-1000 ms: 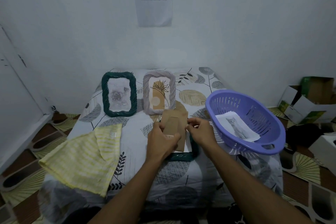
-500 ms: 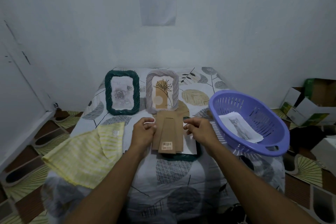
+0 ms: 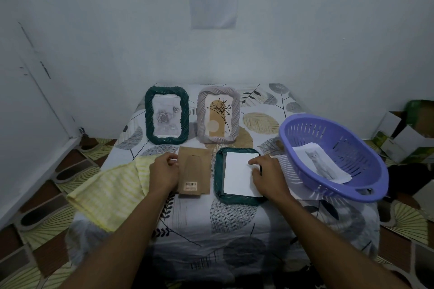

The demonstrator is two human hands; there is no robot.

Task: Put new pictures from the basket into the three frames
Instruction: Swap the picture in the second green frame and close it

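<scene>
Frame [image 3: 218, 172] mostly hidden under white sheet [image 3: 237, 177], right hand [image 3: 267, 175]; left hand [image 3: 164, 172] holds backing [image 3: 195, 169].

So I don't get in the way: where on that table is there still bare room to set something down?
Bare: the front strip of the table, nearest the person, below the backing board and the lying frame; also the back corner between the grey frame and the basket. Crowded: the middle row, yellow cloth to basket.

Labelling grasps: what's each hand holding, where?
Left hand pinches the cardboard backing at its left edge. Right hand fingers touch the white sheet, right edge; grip unclear.
</scene>
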